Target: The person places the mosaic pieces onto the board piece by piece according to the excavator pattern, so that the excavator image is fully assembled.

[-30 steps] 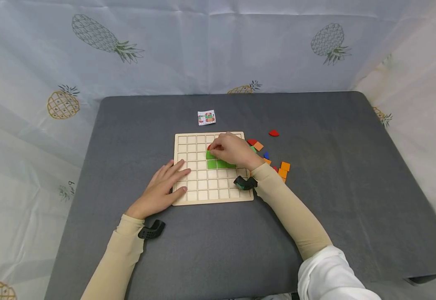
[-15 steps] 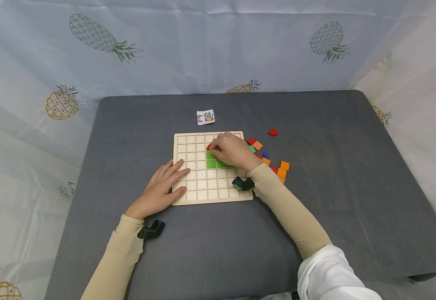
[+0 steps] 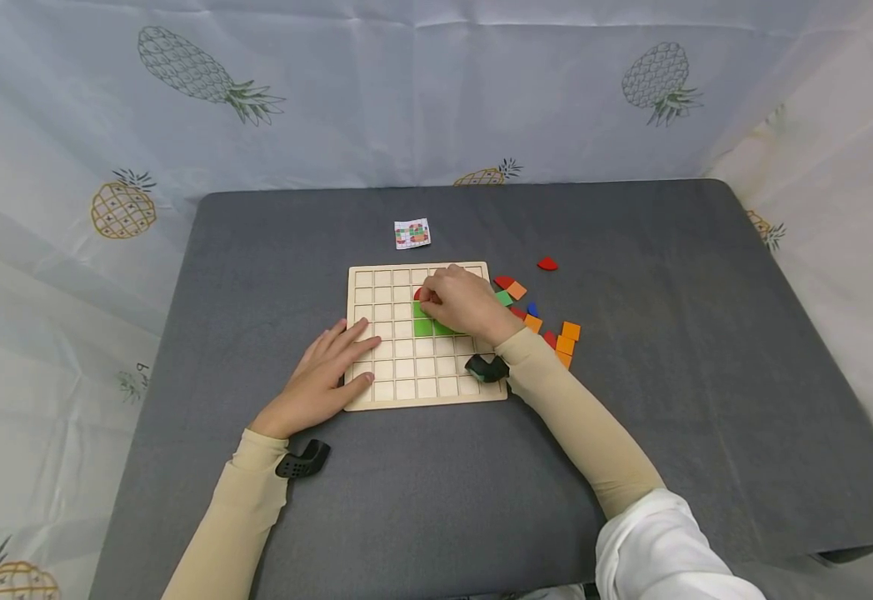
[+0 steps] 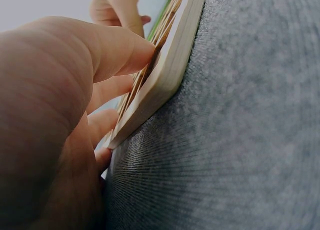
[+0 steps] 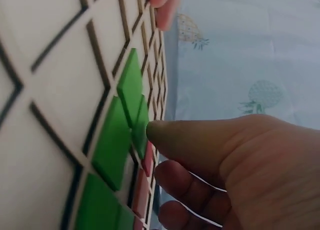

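- Nearest, your left hand (image 3: 316, 382) lies flat on the near left corner of the wooden grid board (image 3: 384, 379), fingers straight and slightly spread, the thumb along the front edge; the left wrist view shows the fingertips (image 4: 135, 52) pressing on the board's top.
- Just beyond, across the board, your right hand (image 3: 465, 304) rests over its middle with the fingers curled down onto a red piece (image 3: 417, 293) that sits in a cell right above the green tiles (image 3: 424, 327); whether you pinch it or only press it, the pictures do not show.
- From the right wrist, your thumb tip (image 5: 155, 132) touches the edge of a green tile (image 5: 131, 87), with red pieces (image 5: 142, 190) just beneath it.
- To the right of the board, loose orange, red, green and blue pieces (image 3: 562, 337) lie scattered on the grey table (image 3: 669, 350).
- Farther back, a small pattern card (image 3: 412, 234) lies just behind the board.
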The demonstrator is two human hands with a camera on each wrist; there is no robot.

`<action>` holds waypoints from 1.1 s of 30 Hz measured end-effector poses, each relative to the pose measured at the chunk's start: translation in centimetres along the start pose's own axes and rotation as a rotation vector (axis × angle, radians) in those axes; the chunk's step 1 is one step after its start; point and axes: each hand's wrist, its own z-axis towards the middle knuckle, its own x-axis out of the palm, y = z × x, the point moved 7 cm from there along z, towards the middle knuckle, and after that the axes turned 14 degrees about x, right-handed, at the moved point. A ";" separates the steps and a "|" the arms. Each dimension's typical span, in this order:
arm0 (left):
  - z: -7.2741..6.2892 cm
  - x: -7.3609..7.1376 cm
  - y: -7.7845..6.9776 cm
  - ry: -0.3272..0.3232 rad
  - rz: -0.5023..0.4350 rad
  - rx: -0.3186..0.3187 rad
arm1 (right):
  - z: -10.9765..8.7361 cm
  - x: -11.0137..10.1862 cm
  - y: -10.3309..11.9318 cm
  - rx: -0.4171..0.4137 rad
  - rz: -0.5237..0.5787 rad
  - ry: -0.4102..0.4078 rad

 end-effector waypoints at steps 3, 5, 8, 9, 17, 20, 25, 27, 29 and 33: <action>0.0 0.0 0.0 -0.003 0.005 0.002 | 0.0 -0.6 -0.4 0.006 0.098 0.033; -0.1 0.0 0.1 -0.001 0.008 -0.002 | -0.2 -1.3 -0.8 0.018 0.183 0.053; -0.1 0.1 0.1 0.000 0.010 -0.001 | -0.5 -2.8 -1.8 0.049 0.278 0.054; -0.1 0.1 0.1 -0.001 0.009 0.000 | -0.7 -3.3 -2.2 0.062 0.301 0.047; -0.1 0.0 0.2 0.000 0.009 -0.001 | -1.3 -6.1 -5.2 0.139 0.330 -0.024; -0.1 0.0 0.2 0.012 0.007 -0.010 | -1.5 -6.5 -6.1 0.162 0.320 -0.024; -0.1 0.0 0.1 0.017 0.002 -0.011 | -1.8 -6.8 -7.4 0.208 0.301 -0.008; -0.1 0.0 0.1 0.018 0.001 -0.010 | -1.8 -6.8 -7.8 0.224 0.299 -0.019; -0.1 0.0 0.0 0.017 0.001 -0.011 | -1.9 -6.9 -8.1 0.239 0.293 -0.037; 0.0 0.0 0.0 0.009 0.007 -0.008 | -1.8 -6.9 -8.7 0.278 0.266 -0.052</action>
